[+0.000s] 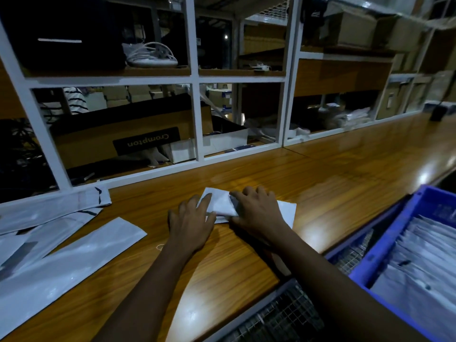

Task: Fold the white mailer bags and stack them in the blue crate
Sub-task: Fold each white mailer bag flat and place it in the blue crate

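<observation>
A partly folded white mailer bag [222,204] lies on the wooden table in the middle of the view. My left hand [191,222] lies flat with its fingers pressing on the bag's left part. My right hand [256,211] presses down on the bag's right part, fingers spread, and a white flap shows beyond it. The blue crate [385,248] stands at the lower right, below the table's edge, and holds several folded white bags [424,255]. A long unfolded mailer bag [64,257] lies at the left.
More unfolded white mailer bags [47,211] are piled at the far left. White metal shelving [196,114] with cardboard boxes rises along the back of the wooden table [345,174]. A wire mesh rack [278,314] sits under the table's front edge.
</observation>
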Motion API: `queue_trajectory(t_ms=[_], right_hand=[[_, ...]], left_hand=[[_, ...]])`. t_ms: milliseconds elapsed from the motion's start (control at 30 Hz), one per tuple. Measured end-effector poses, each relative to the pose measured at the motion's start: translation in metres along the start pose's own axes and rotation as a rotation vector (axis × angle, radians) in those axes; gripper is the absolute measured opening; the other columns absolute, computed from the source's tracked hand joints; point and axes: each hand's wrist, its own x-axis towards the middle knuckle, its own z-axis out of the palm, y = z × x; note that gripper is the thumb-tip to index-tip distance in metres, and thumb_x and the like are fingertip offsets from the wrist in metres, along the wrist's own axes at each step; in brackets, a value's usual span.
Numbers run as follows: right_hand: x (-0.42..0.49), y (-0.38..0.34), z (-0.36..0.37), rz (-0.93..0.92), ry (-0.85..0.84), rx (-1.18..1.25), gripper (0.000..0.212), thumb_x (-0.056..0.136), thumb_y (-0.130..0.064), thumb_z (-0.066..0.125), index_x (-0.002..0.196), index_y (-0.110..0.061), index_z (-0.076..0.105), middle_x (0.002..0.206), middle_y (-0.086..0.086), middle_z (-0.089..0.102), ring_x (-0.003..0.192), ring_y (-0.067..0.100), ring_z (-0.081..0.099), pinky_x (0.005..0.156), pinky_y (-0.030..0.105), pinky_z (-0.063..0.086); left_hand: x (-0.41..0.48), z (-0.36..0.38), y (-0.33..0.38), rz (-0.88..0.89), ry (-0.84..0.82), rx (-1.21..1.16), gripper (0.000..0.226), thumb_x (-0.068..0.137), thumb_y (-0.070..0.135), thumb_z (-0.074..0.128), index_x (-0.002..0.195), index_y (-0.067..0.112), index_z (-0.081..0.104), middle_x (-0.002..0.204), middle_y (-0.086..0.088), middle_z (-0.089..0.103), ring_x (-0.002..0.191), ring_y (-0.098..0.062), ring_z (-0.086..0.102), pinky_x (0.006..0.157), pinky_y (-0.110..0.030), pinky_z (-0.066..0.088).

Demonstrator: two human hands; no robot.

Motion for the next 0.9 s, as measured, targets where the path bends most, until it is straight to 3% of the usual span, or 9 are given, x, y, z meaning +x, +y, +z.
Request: queue_trajectory(t_ms=[233,333,500,733,900], right_hand=[[-0.023,0.044,-0.046,0.14,0.033,-0.102,0.083,0.084,-0.069,0.057,0.149,-0.027,0.028,0.135,0.014,0.043,0.118,0.034,0.042,0.09,0.043,0.036],[-0.042,0.077,-0.065,0.227,0.039,-0.135,0.087,0.083,-0.073,0.053,0.153,-0.03,0.023,0.134,0.014,0.042,0.118,0.034,0.041,0.09,0.044,0.035],[-0.096,0.132,-0.09,0.391,0.041,-0.237,0.092,0.079,-0.073,0.049,0.155,-0.033,0.017,0.132,0.014,0.042,0.116,0.035,0.043,0.086,0.044,0.036],[-0.19,0.192,-0.105,0.61,0.019,-0.296,0.091,0.068,-0.064,0.059,0.15,-0.034,0.036,0.122,0.012,0.051,0.102,0.037,0.053,0.072,0.042,0.045],[-0.252,0.215,-0.106,0.707,-0.164,-0.277,0.098,0.08,-0.067,0.056,0.156,-0.039,0.0,0.138,0.007,0.03,0.12,0.03,0.041,0.08,0.04,0.05]], left_hand=[[0.006,-0.004,0.051,0.115,0.143,-0.194,0.057,0.095,0.049,0.025,0.146,0.028,0.039,0.144,-0.004,0.044,0.131,-0.022,0.04,0.105,-0.046,0.032],[0.015,0.003,0.082,0.165,0.162,-0.239,0.044,0.1,0.042,0.04,0.141,0.027,0.045,0.138,-0.003,0.048,0.126,-0.02,0.043,0.103,-0.044,0.033],[0.021,0.019,0.142,0.297,0.099,-0.256,0.042,0.097,0.042,0.047,0.137,0.029,0.048,0.132,0.0,0.048,0.122,-0.019,0.044,0.099,-0.042,0.035],[0.026,0.039,0.226,0.487,-0.054,-0.24,0.039,0.097,0.044,0.043,0.136,0.036,0.046,0.139,0.002,0.045,0.128,-0.019,0.04,0.101,-0.043,0.033],[0.036,0.063,0.26,0.559,-0.211,-0.118,0.046,0.099,0.051,0.038,0.143,0.039,0.039,0.147,-0.001,0.038,0.136,-0.022,0.035,0.104,-0.046,0.03]])
